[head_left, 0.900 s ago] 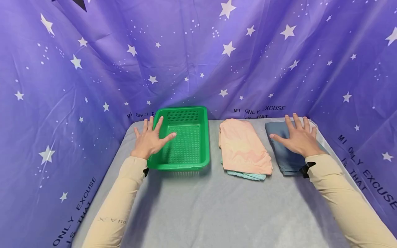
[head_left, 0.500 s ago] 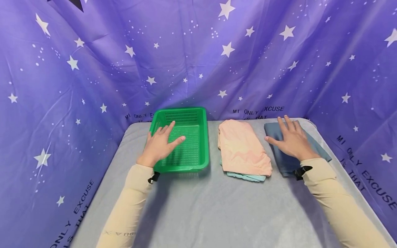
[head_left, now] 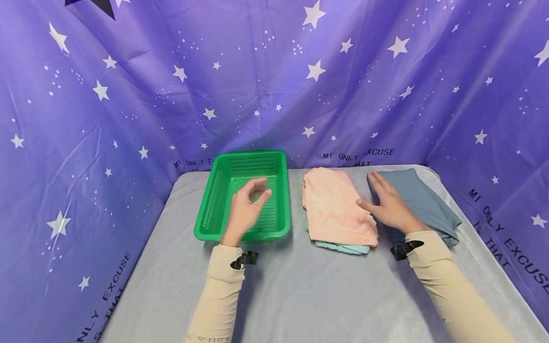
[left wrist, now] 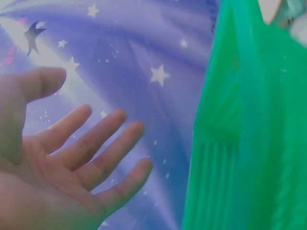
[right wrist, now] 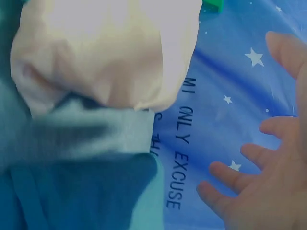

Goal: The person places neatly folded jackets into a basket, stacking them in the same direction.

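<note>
Above the green plastic basket (head_left: 285, 200) hovers my left hand (head_left: 245, 209), its fingers loosely bent and holding nothing. The left wrist view shows this hand (left wrist: 72, 163) with its fingers spread apart, beside the basket's wall (left wrist: 213, 177). My right hand (head_left: 392, 207) is over the gap between a folded peach cloth (head_left: 336, 205) and a folded blue-grey cloth (head_left: 420, 190), fingers extended, nothing gripped. A light teal cloth (head_left: 343, 247) peeks out from under the peach one. In the right wrist view the right hand (right wrist: 268, 177) looks apart from the peach cloth (right wrist: 110, 52).
Everything lies on a table covered in grey cloth (head_left: 300, 295). Purple star-printed curtains (head_left: 257, 71) hang behind it and on both sides. The basket stands left of the cloths, near the table's back edge.
My left hand has moved right and nearer over the basket, and its spread fingers have bent. My right hand has shifted left from over the blue-grey cloth towards the peach cloth.
</note>
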`<state>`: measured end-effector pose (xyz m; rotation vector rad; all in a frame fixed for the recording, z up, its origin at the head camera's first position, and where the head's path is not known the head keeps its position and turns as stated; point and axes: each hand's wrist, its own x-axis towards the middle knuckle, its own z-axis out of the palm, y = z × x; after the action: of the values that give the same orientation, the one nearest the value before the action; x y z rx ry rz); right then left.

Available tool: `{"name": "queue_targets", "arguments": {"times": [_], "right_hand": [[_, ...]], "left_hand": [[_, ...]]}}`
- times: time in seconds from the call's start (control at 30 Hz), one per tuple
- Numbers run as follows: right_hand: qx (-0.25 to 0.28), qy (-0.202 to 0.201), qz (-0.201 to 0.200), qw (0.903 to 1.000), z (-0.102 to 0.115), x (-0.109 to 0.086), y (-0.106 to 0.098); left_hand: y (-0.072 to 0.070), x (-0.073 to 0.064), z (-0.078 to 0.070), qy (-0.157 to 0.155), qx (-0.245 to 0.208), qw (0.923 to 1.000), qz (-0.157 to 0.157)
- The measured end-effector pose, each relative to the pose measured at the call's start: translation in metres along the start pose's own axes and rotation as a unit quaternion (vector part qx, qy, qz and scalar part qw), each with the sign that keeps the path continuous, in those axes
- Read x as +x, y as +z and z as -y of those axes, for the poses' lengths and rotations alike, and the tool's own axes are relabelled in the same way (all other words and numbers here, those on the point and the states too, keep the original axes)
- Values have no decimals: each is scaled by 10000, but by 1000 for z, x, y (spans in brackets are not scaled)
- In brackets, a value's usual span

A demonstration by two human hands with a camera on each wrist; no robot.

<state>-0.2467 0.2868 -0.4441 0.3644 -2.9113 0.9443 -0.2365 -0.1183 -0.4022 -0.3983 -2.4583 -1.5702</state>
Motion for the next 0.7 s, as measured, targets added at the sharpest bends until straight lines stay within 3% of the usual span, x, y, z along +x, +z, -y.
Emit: {"name": "queue_targets", "arguments": {"times": [0.1,0.3,0.6,0.7], "right_hand": [[251,80,-14,9997,1,1,6],[602,303,-89,9977,2,3,13],[965,568,-100,9937,-1,9,24],[1145,654,-95,9912,-3,11,28]], "left_hand": [[15,-4,-1,144,-490,9985,-200],[48,-8,-10,282,-1131,9927,-314],[94,-11,-27,136,-2112,9769,-293],[111,-11,-29,-43,-2335,9721,-229]]}}
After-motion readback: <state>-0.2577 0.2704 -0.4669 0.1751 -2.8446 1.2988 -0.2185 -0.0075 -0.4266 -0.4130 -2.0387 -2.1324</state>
